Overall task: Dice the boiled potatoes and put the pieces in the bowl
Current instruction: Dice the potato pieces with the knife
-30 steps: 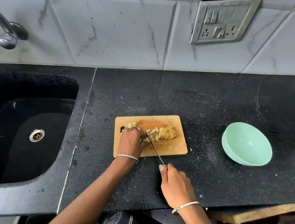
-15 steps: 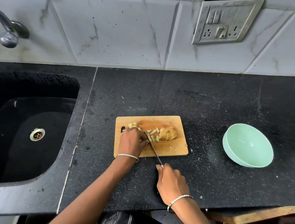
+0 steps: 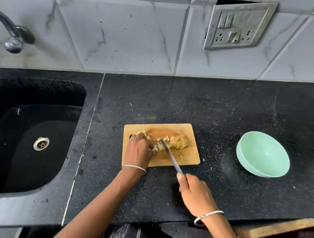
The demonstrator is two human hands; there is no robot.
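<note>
Shifted right: knife [image 3: 170, 155], now clear of left hand [image 3: 139, 152]; right hand [image 3: 196, 195] grips its handle; left pinches pieces [image 3: 155, 148] mid-frame. Tuck fingertips, chop short, keep board [image 3: 186, 160] steady.

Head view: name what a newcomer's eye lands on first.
The wooden cutting board at centre, where the left hand holds potato pieces and the right hand grips a knife over them. An empty mint-green bowl sits to its right, a black sink far left.
</note>
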